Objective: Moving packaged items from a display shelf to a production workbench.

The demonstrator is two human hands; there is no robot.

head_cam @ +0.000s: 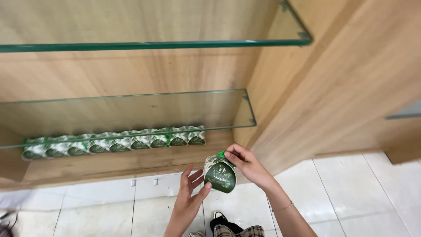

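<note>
My right hand (pixel 245 163) grips a small green and white patterned cup (pixel 219 174) by its top edge, its dark green bottom facing me. The fingers of my left hand (pixel 189 193) are spread, and its thumb and fingertips touch the cup's lower left side. A row of several matching green and white cups (pixel 115 142) lies along the back of the bottom wooden shelf (pixel 109 164), above and left of both hands, seen partly through a glass shelf.
Two glass shelves (pixel 131 116) (pixel 153 44) span the wooden cabinet. A wooden side panel (pixel 333 92) rises on the right. White floor tiles (pixel 351 193) lie below, with my shoe (pixel 218 216) and checked trouser leg (pixel 239 231) at the bottom edge.
</note>
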